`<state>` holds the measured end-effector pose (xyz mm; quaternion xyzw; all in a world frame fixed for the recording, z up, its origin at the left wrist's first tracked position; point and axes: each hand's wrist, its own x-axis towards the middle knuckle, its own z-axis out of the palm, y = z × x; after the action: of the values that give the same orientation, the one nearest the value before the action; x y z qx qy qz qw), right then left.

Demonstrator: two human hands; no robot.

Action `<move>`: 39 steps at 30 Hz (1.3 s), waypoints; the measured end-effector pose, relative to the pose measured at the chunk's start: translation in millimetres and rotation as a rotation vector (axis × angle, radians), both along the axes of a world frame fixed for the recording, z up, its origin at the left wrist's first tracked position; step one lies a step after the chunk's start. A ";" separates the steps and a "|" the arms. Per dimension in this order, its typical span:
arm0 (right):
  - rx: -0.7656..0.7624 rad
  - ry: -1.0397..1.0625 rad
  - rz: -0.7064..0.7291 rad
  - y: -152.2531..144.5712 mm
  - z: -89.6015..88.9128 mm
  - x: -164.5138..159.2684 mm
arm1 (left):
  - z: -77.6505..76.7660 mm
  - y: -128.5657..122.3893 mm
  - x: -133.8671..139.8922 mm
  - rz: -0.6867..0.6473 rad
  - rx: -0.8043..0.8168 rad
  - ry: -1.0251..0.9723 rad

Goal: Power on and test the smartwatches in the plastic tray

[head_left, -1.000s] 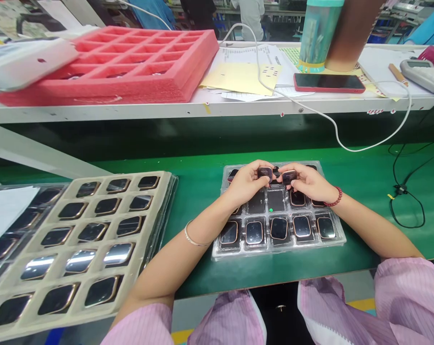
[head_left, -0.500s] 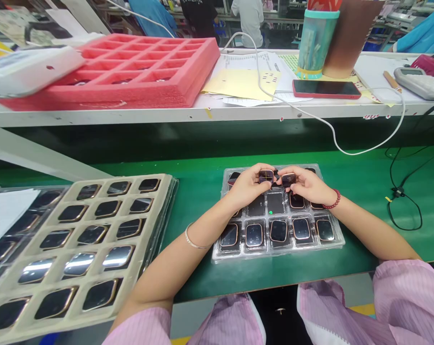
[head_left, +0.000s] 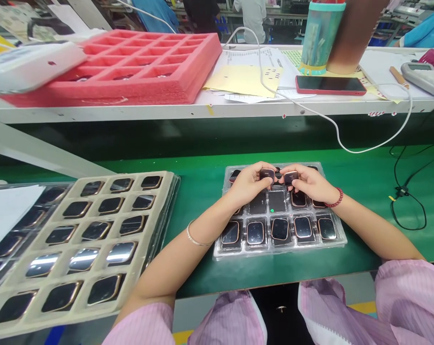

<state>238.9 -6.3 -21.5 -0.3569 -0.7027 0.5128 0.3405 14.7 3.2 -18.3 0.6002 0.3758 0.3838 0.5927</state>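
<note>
My left hand [head_left: 252, 184] pinches a dark smartwatch body [head_left: 266, 175] with a gold-coloured rim. A second watch body [head_left: 290, 178] of the same look is gripped between the thumb and fingers of my right hand [head_left: 310, 184]. Both hands hover over the back rows of a clear plastic tray [head_left: 238, 254]. Its front row is filled with square watch bodies, such as one black watch body [head_left: 279, 229]. In the middle row, a bare pocket [head_left: 257, 205] lies beside another pocket with a green dot [head_left: 272, 211].
At left, a cream tray [head_left: 74, 229] of watch bodies rests on stacked clear trays. Above the bench runs a white shelf [head_left: 159, 113] bearing a red foam tray [head_left: 130, 91], a phone [head_left: 331, 85] and a teal cup [head_left: 319, 38]. A black cable [head_left: 402, 190] lies at right.
Both watch bodies have tilted slightly in my fingers, and their faces look darker. My hands stay over the same part of the tray. The whole view has shifted a little.
</note>
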 end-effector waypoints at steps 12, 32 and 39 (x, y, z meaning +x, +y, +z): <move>-0.004 0.034 0.028 4.1 -5.0 3.8 | -3.1 1.5 -0.1 0.007 -0.079 -0.008; -0.003 0.011 -0.014 2.6 -4.6 3.0 | -0.6 0.1 -1.0 -0.016 0.011 0.008; 0.003 0.003 -0.003 1.5 -0.9 2.1 | -1.0 -0.3 -1.3 -0.004 0.013 -0.012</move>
<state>241.1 -4.8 -22.4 -0.3568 -0.7025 0.5115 0.3429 13.3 2.9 -19.3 0.6025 0.3686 0.3885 0.5918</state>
